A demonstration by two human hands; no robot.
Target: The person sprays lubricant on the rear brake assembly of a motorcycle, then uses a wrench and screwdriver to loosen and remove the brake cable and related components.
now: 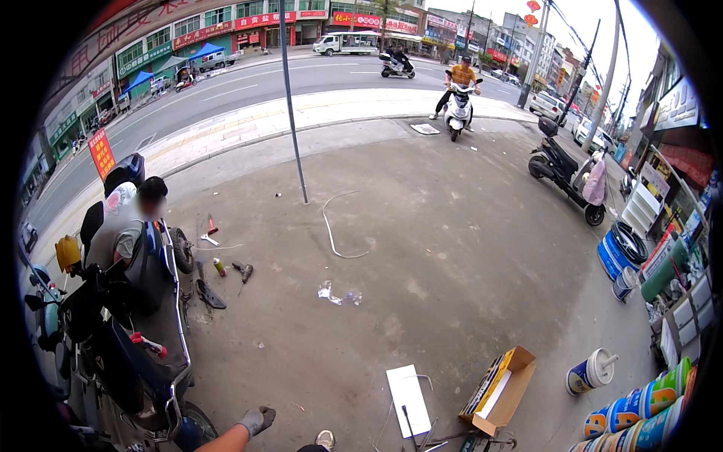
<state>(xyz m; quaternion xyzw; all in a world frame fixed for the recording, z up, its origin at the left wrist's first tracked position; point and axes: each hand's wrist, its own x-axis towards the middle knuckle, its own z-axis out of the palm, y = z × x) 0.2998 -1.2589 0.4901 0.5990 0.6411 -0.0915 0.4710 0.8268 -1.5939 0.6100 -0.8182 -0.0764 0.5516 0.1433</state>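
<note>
My left hand (258, 419), in a grey glove, reaches in from the lower edge beside the rear wheel (199, 423) of a parked dark scooter (143, 365). Nothing shows in it, and its fingers are too small and bunched to read. My right hand is out of view. My shoe (325, 438) shows at the bottom. To the right of it, a thin black-handled tool (408, 420) lies across a white sheet (407, 388). An open yellow-and-black cardboard box (506, 399) stands beside that sheet.
A person (124, 233) sits low by the scooters at left. Near them lie a power drill (243, 270), spray can (219, 267), wrench (210, 239) and hammer (212, 224). A thin pole (292, 113) stands ahead; a rider (459, 94) faces me. Buckets (590, 373) line the right.
</note>
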